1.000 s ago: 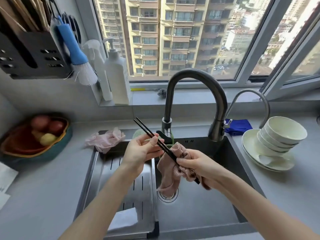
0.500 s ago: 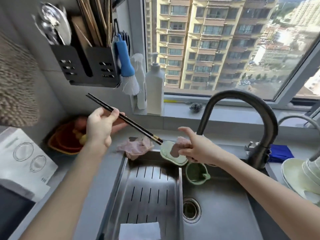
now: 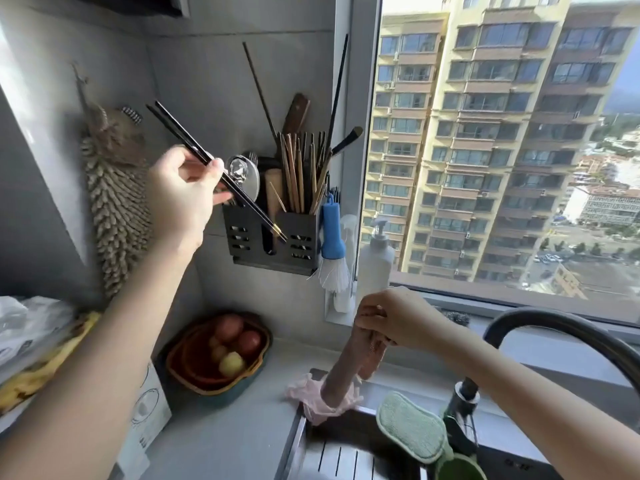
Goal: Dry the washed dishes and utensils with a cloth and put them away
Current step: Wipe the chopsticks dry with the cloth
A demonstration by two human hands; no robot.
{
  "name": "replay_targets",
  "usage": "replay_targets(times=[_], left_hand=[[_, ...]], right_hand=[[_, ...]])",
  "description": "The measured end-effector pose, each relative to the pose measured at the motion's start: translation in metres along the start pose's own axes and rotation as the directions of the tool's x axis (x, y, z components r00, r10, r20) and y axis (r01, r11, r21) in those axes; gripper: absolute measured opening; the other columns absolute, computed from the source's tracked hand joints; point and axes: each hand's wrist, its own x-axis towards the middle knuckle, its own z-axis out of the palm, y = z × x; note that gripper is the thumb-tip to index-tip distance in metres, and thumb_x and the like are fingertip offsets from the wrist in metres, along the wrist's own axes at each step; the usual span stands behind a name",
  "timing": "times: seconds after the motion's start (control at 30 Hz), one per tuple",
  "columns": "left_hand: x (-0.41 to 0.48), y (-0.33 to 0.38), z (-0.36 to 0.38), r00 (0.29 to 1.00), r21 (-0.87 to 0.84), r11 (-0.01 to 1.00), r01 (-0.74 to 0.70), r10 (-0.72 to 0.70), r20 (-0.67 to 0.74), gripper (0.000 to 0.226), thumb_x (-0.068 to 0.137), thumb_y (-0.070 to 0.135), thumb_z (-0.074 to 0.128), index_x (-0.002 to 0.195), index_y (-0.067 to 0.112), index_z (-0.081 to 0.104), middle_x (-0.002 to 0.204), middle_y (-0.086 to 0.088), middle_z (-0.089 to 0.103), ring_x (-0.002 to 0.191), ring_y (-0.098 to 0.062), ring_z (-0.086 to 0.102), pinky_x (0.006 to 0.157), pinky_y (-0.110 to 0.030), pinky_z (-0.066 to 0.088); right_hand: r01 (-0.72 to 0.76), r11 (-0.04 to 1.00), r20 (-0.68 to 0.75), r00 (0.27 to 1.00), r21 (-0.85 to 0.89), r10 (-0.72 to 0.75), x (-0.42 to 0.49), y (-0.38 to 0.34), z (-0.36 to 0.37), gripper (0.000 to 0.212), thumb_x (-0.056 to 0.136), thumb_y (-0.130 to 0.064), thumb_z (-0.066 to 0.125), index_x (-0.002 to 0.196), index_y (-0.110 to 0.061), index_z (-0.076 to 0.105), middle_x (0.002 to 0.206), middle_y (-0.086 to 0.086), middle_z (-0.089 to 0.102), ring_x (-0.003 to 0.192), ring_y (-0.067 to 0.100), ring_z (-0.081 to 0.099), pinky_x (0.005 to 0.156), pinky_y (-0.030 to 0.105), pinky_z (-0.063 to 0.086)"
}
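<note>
Pinched chopsticks (image 3: pixel 214 169) before crowded holder (image 3: pixel 273 233)

1. Chopsticks (image 3: pixel 301 171) and a spoon (image 3: pixel 244 176) are crowding the wall rack (image 3: pixel 273 237).
2. A brush (image 3: pixel 333 244) is hanging at its right edge.
3. Wall space above is lying free.

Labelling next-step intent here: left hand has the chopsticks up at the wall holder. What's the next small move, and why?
Probably lift the tips and drop the black chopsticks into the wall-mounted utensil holder. The left hand holds them slanted, tips low across the holder's front, below its rim. Its right compartment already stands full of chopsticks, so that seems the spot. The right hand only holds the pink cloth.
</note>
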Motion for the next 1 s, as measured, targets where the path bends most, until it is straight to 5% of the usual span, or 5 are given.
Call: replay_targets(times=[0.2, 0.37, 0.7, 0.87, 1.0], left_hand=[[0.041, 0.021, 0.035, 0.981, 0.08, 0.984, -0.16, 0.149, 0.121, 0.02, 0.088, 0.006, 0.063, 0.073, 0.016, 0.054, 0.078, -0.006, 0.064, 0.075, -0.021, 0.069, 0.056, -0.031, 0.06], [0.064, 0.004, 0.066, 0.954, 0.244, 0.938, -0.247, 0.192, 0.229, 0.017, 0.086, 0.007, 0.064, 0.084, -0.008, 0.055, 0.085, -0.026, 0.063, 0.077, -0.039, 0.067, 0.052, -0.039, 0.058], [0.039, -0.063, 0.102, 0.904, 0.445, 0.891, 0.086, -0.258, 0.341, 0.052, 0.087, 0.01, 0.066, 0.134, 0.0, 0.047, 0.124, -0.019, 0.058, 0.077, -0.029, 0.067, 0.069, -0.042, 0.059], [0.026, -0.062, 0.1, 0.948, 0.439, 0.898, 0.026, -0.161, 0.274, 0.016, 0.08, 0.017, 0.074, 0.088, 0.011, 0.061, 0.08, -0.011, 0.065, 0.079, -0.034, 0.069, 0.075, -0.046, 0.057], [-0.012, -0.051, 0.088, 0.992, 0.366, 0.931, 0.0, -0.047, 0.119, 0.021, 0.077, 0.025, 0.063, 0.095, 0.014, 0.061, 0.08, -0.006, 0.067, 0.075, -0.033, 0.067, 0.071, -0.047, 0.057]], right_hand=[[0.018, 0.999, -0.044, 0.999, 0.034, -0.017, 0.021, -0.013, -0.003, 0.014, 0.088, -0.029, 0.059, 0.093, -0.021, 0.07, 0.089, -0.002, 0.068, 0.085, 0.016, 0.059, 0.07, 0.026, 0.041], [0.015, 1.0, -0.042, 0.999, 0.026, -0.014, 0.018, -0.01, 0.0, 0.017, 0.088, -0.029, 0.059, 0.097, -0.02, 0.07, 0.086, -0.006, 0.058, 0.092, 0.016, 0.057, 0.071, 0.026, 0.038], [-0.053, 0.998, -0.012, 0.998, 0.025, 0.054, 0.0, 0.005, 0.008, 0.02, 0.09, -0.03, 0.058, 0.101, -0.019, 0.07, 0.104, 0.0, 0.067, 0.095, 0.017, 0.059, 0.071, 0.025, 0.039], [-0.097, 0.988, -0.031, 0.994, 0.116, 0.102, -0.027, 0.012, 0.005, 0.019, 0.091, -0.029, 0.06, 0.103, -0.019, 0.07, 0.103, -0.001, 0.068, 0.094, 0.017, 0.059, 0.079, 0.028, 0.046], [-0.139, 0.97, -0.107, 0.981, 0.198, 0.162, -0.066, 0.024, 0.006, 0.019, 0.09, -0.032, 0.061, 0.102, -0.022, 0.071, 0.1, -0.002, 0.067, 0.091, 0.015, 0.06, 0.08, 0.028, 0.047]])
